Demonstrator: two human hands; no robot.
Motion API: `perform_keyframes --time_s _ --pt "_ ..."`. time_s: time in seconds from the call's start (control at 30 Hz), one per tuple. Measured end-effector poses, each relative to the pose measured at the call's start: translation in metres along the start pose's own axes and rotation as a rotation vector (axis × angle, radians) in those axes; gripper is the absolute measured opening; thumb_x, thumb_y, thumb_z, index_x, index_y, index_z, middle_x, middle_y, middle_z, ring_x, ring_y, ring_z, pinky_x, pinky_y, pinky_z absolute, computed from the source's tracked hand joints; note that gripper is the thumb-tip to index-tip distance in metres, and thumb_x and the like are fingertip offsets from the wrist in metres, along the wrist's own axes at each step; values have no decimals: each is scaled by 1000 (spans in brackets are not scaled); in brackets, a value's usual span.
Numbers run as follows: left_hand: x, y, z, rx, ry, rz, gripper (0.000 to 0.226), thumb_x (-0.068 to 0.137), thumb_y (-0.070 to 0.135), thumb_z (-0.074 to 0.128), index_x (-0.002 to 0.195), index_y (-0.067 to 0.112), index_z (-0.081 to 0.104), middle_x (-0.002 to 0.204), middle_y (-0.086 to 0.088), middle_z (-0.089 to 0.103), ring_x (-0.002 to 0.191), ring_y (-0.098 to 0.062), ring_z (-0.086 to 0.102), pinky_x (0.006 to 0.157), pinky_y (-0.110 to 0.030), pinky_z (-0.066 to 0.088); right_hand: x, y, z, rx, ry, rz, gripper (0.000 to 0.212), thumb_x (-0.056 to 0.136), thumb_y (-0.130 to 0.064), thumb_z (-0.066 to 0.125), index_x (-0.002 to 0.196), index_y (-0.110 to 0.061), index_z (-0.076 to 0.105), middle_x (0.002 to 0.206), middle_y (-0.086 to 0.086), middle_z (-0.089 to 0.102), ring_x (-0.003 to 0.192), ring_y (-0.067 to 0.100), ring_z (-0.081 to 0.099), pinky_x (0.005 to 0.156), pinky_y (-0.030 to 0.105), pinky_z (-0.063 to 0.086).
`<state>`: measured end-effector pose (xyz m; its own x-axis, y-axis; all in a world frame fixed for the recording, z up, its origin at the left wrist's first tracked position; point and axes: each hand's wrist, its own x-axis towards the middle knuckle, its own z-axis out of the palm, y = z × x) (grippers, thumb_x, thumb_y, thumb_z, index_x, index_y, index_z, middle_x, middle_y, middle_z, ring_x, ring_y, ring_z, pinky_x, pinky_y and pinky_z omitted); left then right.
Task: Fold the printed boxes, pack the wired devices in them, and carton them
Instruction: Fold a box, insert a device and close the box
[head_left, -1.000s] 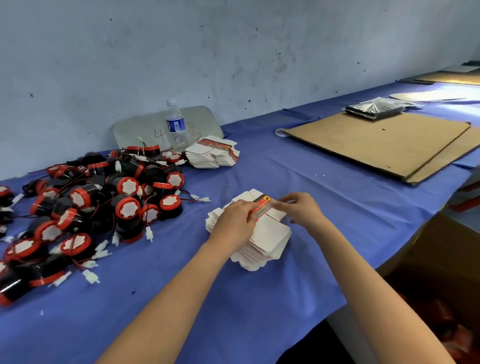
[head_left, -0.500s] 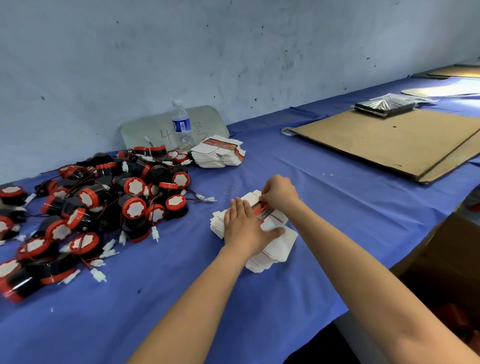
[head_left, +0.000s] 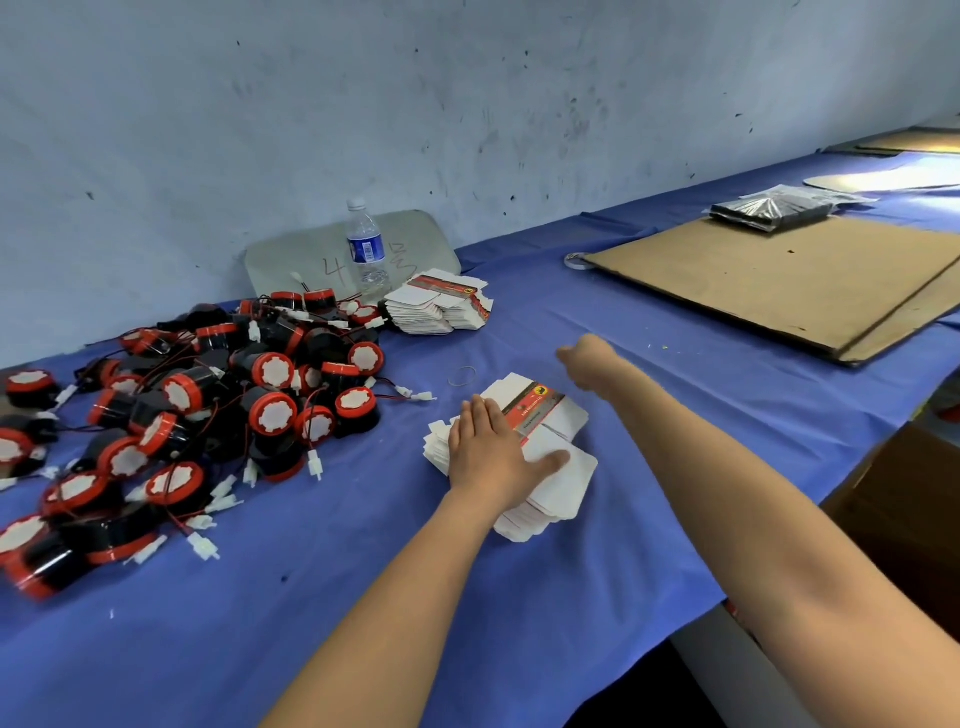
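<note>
L hand (head_left: 491, 452): we saw it lying flat on the near stack. The fingers were straight & together w/ the thumb out to the side, and the palm pressed on the top sheet.
R hand (head_left: 587, 358): it reached past that stack over the cloth, close to the rubber band (head_left: 462, 375). The fingers looked curled under but the hand was blurred, so we couldn't tell if it held anything.
Near stack (head_left: 571, 415): flat printed boxes, white w/ a red/black band on top. It sat near the front-centre of the table, partly under the L hand.
Far stack (head_left: 441, 306): we saw more flat boxes nr the wall, just beside the water bottle (head_left: 366, 254).
Wired devices (head_left: 208, 405): a loose pile of black & red round units lay left of both stacks. Their red/black leads & white plugs were tangled.
Table (head_left: 363, 597): covered w/ blue cloth.
Grey board (head_left: 306, 260): leaned on the wall behind the bottle, w/ handwriting on it.
Cardboard sheets (head_left: 779, 280): lay flat at far right, well apart from the stacks. A dark bagged packet (head_left: 774, 210) sat at their back edge.
Carton (head_left: 909, 519): we made out a brown one below the table's right edge. Its contents were unclear.
</note>
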<state>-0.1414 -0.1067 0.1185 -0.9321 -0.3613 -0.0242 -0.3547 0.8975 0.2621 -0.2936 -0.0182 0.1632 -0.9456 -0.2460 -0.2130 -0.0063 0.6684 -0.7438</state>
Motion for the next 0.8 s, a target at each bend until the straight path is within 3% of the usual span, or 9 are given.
perform_keyframes --time_s 0.1,0.17,0.27,0.47,0.53,0.6,0.67,0.73,0.8 --pt "0 1 0 -16 -9 -8 119 80 80 42 151 -1 -7 162 -15 -7 149 -26 -9 119 -39 -3 6 16 -17 898 -122 331 20 93 -6 34 74 -9 40 56 6 45 51 18 47 49 27 43" --pt "1 1 -1 -26 -14 -17 119 80 80 42 151 -1 -7 162 -15 -7 149 -26 -9 119 -40 -3 9 29 -19 1041 -175 399 29 89 -2 37 64 -15 31 44 1 31 38 14 31 40 21 36" --pt "2 1 -3 -28 -22 -20 118 80 80 42 151 0 -7 162 -15 -7 149 -26 -9 119 -40 -3 0 49 -18 828 -343 372 35 85 0 41 62 -21 24 45 -4 21 34 10 17 33 18 22" --pt "2 0 -3 -33 -27 -44 118 80 81 39 151 0 -8 162 -15 -8 149 -27 -9 119 -40 -2 -23 97 -17 635 -582 359 31 92 1 44 66 -16 42 52 -4 25 36 7 21 33 16 23" --pt "3 -1 -4 -28 -39 -38 118 80 81 38 151 0 -9 162 -15 -8 149 -27 -9 119 -40 -2 -28 105 -11 698 -498 311 30 91 4 45 69 -16 42 57 -1 27 38 9 24 36 18 28" --pt "5 -2 -6 -34 -55 -41 118 80 82 37 151 0 -9 162 -15 -9 149 -27 -9 119 -40 -3 -30 105 -4 771 -267 214 26 91 6 47 73 -13 45 63 4 34 40 12 34 40 22 38" --pt "8 -3 -7 -53 -79 -43 116 81 81 36 152 1 -9 162 -14 -10 149 -26 -10 119 -40 -3 -35 100 1 727 -113 99 17 91 5 51 81 -9 52 75 9 49 54 17 50 56 29 52" --pt "9 -6 -9 -52 -96 -12 114 81 80 38 152 3 -8 162 -13 -10 149 -24 -12 119 -40 -3 -40 92 5 558 -59 -28 19 89 6 50 91 -10 60 97 12 58 74 21 56 71 31 51" --pt "8 -11 -12 -114 -74 60 106 84 76 41 154 8 -1 162 -10 -9 149 -22 -14 118 -39 -3 -45 83 5 446 57 -144 28 88 4 46 99 -14 64 110 6 61 78 16 55 68 26 44"
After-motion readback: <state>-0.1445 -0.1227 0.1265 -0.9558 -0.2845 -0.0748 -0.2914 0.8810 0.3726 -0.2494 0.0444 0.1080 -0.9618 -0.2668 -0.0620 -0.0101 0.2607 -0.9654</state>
